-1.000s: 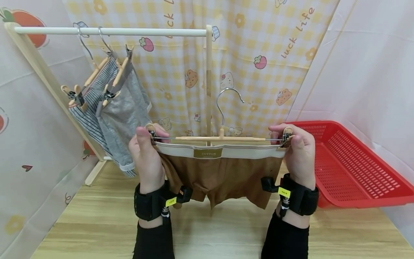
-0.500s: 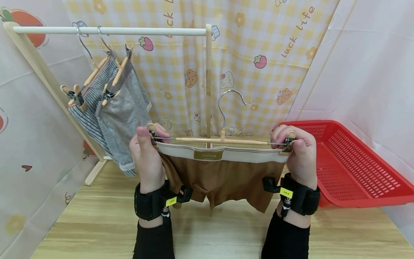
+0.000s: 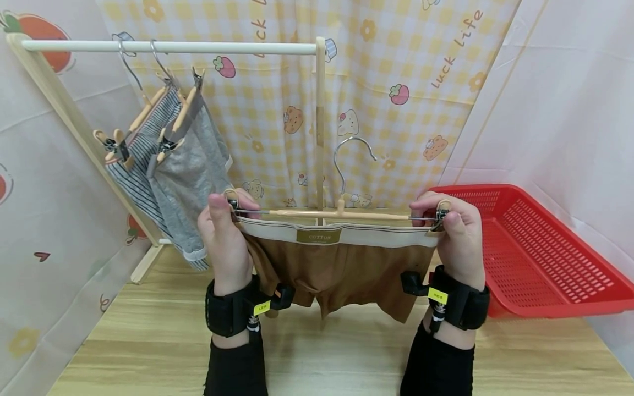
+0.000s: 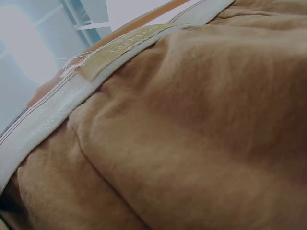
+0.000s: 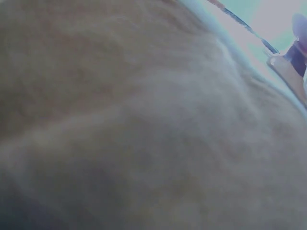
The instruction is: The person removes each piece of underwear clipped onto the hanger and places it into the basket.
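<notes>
Brown cotton briefs point(image 3: 342, 269) with a cream waistband, clipped to a wooden clip hanger point(image 3: 339, 212), held level above the table point(image 3: 337, 352). My left hand point(image 3: 225, 236) pinches the clip at 9 o'clock; my right hand point(image 3: 458, 234) pinches the clip at 3 o'clock. Striped shorts point(image 3: 131, 176) and grey shorts point(image 3: 190, 170) hang on the rack point(image 3: 198, 48) at 10 o'clock. Red basket point(image 3: 540, 253) sits at 3 o'clock.

three hangers point(image 3: 342, 213), three underpants point(image 3: 342, 269), one red basket point(image 3: 540, 253).
</notes>
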Available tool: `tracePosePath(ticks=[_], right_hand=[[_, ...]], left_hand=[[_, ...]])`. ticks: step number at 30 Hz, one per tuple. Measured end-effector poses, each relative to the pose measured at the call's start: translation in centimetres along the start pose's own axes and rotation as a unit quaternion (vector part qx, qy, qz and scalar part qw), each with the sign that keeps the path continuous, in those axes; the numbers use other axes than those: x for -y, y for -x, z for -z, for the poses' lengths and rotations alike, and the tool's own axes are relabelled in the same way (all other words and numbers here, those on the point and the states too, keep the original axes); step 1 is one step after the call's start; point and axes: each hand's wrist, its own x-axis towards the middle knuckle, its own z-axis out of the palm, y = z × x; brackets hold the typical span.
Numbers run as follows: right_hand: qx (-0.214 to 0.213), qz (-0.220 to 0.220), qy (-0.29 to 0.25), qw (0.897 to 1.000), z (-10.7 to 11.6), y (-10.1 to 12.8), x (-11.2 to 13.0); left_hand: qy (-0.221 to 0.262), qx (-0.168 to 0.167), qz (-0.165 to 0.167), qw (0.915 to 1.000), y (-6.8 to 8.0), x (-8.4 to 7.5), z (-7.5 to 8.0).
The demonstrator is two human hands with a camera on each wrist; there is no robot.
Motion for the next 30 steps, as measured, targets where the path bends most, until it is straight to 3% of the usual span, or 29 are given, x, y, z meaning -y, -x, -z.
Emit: tracePosePath(ticks=[10,21,30], right_hand=[[-0.001,-0.019,0.006,1.0,-0.11,-0.04,0.21],[0.008,0.011,-0.018,1.0,-0.05,-0.38,-0.05],[-0.038,0.011,0.019,0.999,-0.4,-0.28,0.08]], left_hand=[[-0.001,-0.002,0.0,1.0,-0.02,-0.03,0.05],[-0.005,0.007,0.001,1.0,-0.04,-0.11,0.01],[-0.013,0.01,0.004,0.9999,0.12,-0.09,-0.01]])
